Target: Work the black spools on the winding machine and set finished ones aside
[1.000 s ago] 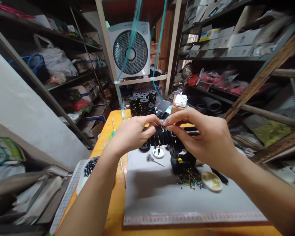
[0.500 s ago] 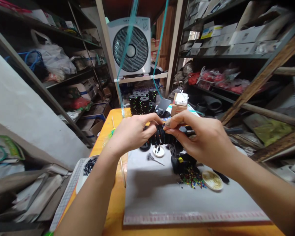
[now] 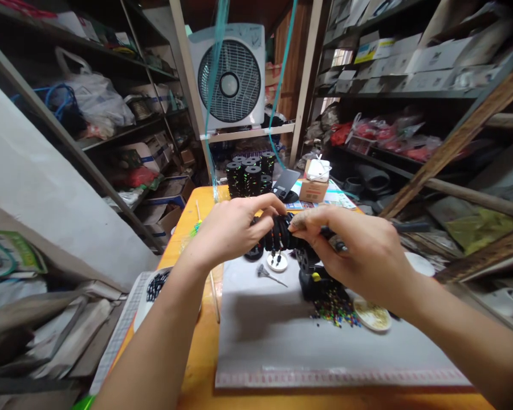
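Left hand: thumb and forefinger bent toward each other with a narrow gap, touching the left part of the black coils; whether they grip a strand cannot be told. Black coils: a row of dark, close-set rings between the two hands, raised above the worktop, flecked with orange, two short ends with black tips hanging below. Right hand: thumb and forefinger drawn close together at the right end of the coils; anything between them is hidden. Surface, left to right: yellow-orange worktop, carrying at its left edge a white tray of shiny black pieces; one thin stick; a group of upright black spools, green-flecked, toward the back; a grey sheet with a reddish marked strip along its near edge; on it, a small white dish, a grey brush-like item, a black stand, a spill of multicoloured beads and a white dish of pale yellow bits; behind, a small carton bearing a white device. Room: crowded shelving at left, white box fan at centre, shelves of white boxes and red bags at right, crossed by a slanting timber.
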`<action>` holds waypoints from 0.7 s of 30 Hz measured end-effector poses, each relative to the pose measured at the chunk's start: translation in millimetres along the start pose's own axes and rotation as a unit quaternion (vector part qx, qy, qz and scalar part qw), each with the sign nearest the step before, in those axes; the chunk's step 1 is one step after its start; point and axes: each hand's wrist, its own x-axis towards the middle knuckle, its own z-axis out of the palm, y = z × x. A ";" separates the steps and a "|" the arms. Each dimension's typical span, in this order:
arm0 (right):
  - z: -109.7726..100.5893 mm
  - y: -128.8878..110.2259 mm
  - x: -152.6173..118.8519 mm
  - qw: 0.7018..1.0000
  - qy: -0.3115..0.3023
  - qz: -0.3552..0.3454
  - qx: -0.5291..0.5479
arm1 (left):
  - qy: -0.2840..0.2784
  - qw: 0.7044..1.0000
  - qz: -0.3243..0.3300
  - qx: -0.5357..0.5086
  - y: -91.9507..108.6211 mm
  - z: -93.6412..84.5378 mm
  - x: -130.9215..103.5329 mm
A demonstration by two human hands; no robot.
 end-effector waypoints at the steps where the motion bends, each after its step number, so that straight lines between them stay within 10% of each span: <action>1: 1.0 -0.6 -1.1 1.000 0.002 -0.007 -0.003 | 0.001 1.000 -0.002 0.001 0.2 0.0 -0.1; 14: -7.1 -2.9 -17.7 0.971 -0.064 -0.209 -0.100 | 0.004 1.000 0.017 -0.018 -2.4 2.8 1.8; 18: -16.1 -7.4 -54.1 0.956 -0.163 -0.185 -0.162 | 0.020 0.999 0.006 -0.028 -1.8 4.3 -0.1; 21: -12.2 -15.8 -93.2 0.983 -0.164 -0.035 -0.075 | 0.051 0.999 -0.013 -0.007 0.0 5.4 -0.8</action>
